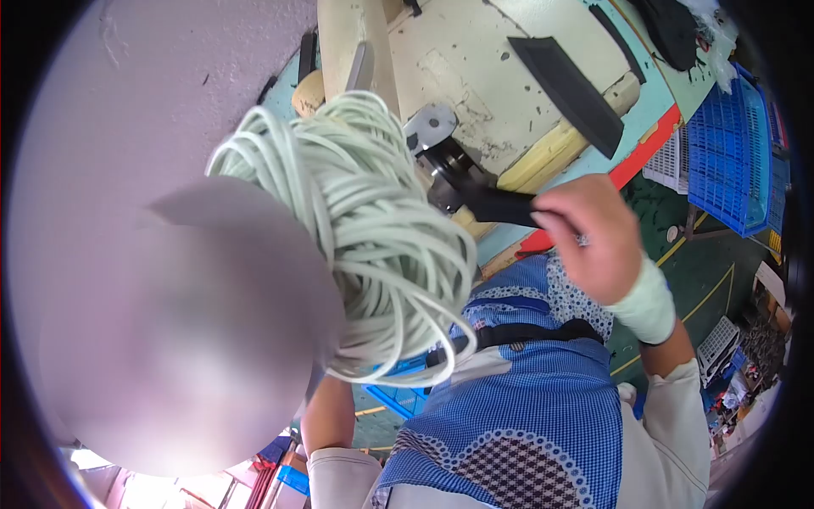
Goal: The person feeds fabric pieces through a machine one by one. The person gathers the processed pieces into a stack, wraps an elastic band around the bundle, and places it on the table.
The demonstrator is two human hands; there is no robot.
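My right hand [593, 233] is closed on the end of a black strip [504, 205], with thumb and fingers pinching it. From there the strip runs left to a dark round metal machine part [454, 165] at the table's edge. A big bundle of pale green cord [365, 212] hangs close to the camera and covers much of the machine. My left forearm [329, 416] goes up behind this bundle, and the hand itself is hidden. Beyond the machine part, a wide black piece [572, 97] lies on the worktable [475, 76].
A large grey rounded machine body [212, 339] fills the left. A narrow black strip [617, 42] and a dark item [666, 30] lie at the table's far right. Blue plastic crates [729, 157] stand beyond the table's red edge [649, 148]. Yellow lines cross the green floor [653, 331].
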